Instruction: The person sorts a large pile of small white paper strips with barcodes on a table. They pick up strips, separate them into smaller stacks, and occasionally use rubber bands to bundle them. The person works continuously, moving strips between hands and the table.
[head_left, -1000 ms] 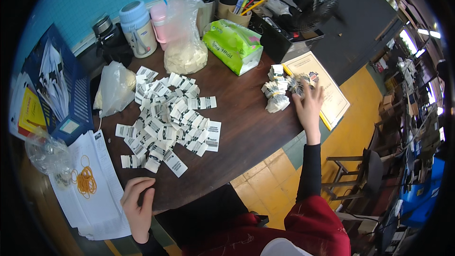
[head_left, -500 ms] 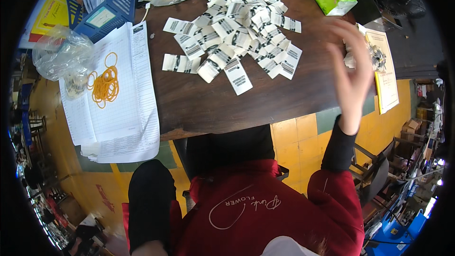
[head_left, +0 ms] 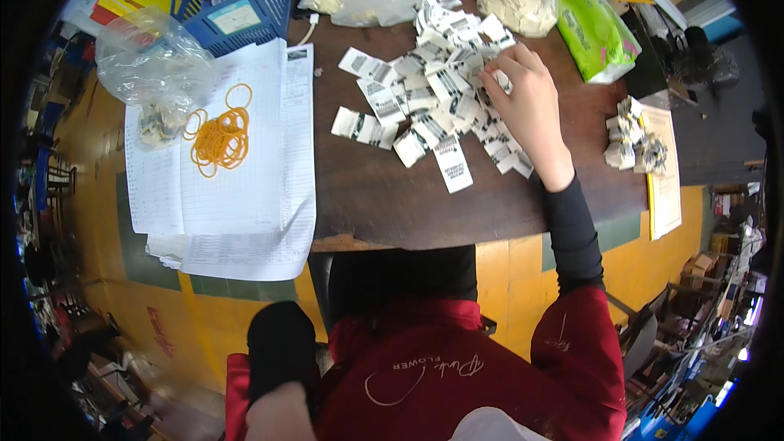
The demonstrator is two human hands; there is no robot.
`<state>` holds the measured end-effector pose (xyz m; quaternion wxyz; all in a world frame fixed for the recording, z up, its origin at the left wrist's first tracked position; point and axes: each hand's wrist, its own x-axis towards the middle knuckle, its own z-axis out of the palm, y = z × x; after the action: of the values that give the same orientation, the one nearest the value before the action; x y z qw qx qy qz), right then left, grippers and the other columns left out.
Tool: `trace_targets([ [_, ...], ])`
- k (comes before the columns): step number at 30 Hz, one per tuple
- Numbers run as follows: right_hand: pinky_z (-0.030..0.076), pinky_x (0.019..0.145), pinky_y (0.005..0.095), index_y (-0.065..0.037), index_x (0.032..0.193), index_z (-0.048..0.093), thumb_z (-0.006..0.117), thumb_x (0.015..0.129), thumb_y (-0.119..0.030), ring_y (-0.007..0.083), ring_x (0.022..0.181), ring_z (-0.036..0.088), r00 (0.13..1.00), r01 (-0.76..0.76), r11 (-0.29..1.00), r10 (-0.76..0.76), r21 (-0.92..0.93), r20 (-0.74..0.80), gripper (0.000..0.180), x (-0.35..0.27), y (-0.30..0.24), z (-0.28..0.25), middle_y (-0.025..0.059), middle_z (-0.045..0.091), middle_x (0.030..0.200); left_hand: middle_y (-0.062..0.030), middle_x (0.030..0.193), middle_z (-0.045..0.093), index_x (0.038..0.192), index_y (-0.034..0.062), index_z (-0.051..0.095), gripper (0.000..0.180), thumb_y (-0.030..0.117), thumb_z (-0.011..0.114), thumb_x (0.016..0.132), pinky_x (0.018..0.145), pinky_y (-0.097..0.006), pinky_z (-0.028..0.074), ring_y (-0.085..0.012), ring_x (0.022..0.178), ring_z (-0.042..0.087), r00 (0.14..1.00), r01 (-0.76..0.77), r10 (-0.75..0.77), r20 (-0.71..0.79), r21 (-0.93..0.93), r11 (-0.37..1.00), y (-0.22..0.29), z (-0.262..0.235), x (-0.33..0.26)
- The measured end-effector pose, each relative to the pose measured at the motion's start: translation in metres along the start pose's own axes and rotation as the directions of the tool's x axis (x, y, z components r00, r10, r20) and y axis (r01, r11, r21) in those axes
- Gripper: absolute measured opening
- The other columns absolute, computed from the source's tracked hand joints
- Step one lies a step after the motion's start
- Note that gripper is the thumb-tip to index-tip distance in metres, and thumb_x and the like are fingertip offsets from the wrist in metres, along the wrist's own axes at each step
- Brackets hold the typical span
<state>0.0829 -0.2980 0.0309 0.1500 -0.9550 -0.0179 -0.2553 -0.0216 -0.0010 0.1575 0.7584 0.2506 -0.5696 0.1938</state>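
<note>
Head view, looking down. A dark wooden table (head_left: 392,204) spans the upper frame, its near edge toward the person. On its left part lie overlapping printed sheets (head_left: 245,188), overhanging the near edge, with a loose heap of orange rubber bands (head_left: 219,137) on them and a crumpled clear plastic bag (head_left: 147,57) just beyond. A blue basket (head_left: 245,0) stands at the far left; a green packet (head_left: 599,31) lies at the far right.

At the table's middle lies a scattered pile of small white printed tags (head_left: 433,106), overlapping, with no common direction; the tag nearest the table edge (head_left: 453,165) lies with its long axis running roughly toward the person. A smaller stack of bundled tags (head_left: 633,147) sits well apart to the right, beside a yellow-edged sheet (head_left: 665,171).

The right hand (head_left: 527,106) rests on the right side of the pile, fingertips (head_left: 494,73) touching tags at its far part; the pile extends leftward from the hand. Whether the fingers pinch a tag cannot be told. The left hand (head_left: 282,412) is low in the frame, off the table, blurred; its grip cannot be told. The right hand is by far the nearer to the tags.
</note>
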Motion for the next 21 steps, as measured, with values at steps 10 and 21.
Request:
trace_targets([
  [10, 0.043, 0.077, 0.0233, -0.001, 0.092, 0.064, 0.058, 0.093, -0.009, 0.0071, 0.082, 0.056, 0.801, -0.597, 0.165, 0.082, 0.785, 0.592, 0.010, -0.026, -0.053, -0.044, -0.0004, 0.062, 0.088, -0.0166, 0.146, 0.042, 0.148, -0.0019, 0.030, 0.075, 0.049, 0.052, 0.097, 0.111, -0.042, 0.033, -0.0247, 0.131, 0.044, 0.277, 0.867, -0.838, -0.470, -0.254, 0.429, -0.128, -0.032, -0.117],
  [21, 0.046, 0.068, 0.0261, -0.001, 0.097, 0.067, 0.066, 0.091, -0.012, 0.0095, 0.072, 0.057, 0.806, -0.520, 0.417, -0.047, 0.745, 0.590, 0.013, -0.029, -0.070, -0.016, 0.0032, 0.064, 0.082, -0.0129, 0.146, 0.044, 0.151, 0.0074, 0.027, 0.058, 0.024, 0.052, 0.101, 0.112, -0.041, 0.034, -0.0254, 0.135, 0.043, 0.138, 0.474, -0.882, -0.450, -0.752, 0.458, -0.135, -0.059, -0.132],
])
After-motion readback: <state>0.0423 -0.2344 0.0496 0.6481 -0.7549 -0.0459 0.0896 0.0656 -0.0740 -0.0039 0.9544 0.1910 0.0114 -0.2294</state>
